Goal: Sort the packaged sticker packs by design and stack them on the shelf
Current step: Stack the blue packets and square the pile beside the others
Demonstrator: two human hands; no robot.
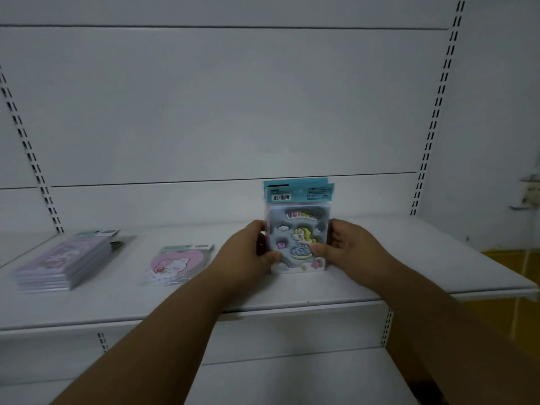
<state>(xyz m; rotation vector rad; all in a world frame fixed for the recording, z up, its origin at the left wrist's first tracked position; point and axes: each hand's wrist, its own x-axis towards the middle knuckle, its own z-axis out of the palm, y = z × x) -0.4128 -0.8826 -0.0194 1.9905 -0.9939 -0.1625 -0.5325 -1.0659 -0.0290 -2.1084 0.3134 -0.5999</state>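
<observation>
Both your hands, left hand [253, 249] and right hand [347, 243], clasp the upright unicorn packs [296, 229] on the shelf [380, 276], right of the pink bear packs [178, 263] and purple stack [62, 266]; squaring step, I judge; next lay them flat.

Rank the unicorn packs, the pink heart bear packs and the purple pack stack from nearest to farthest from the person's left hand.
1. Unicorn packs, gripped by the left hand.
2. Pink heart bear packs, lying just to its left.
3. Purple pack stack, at the shelf's far left.
</observation>
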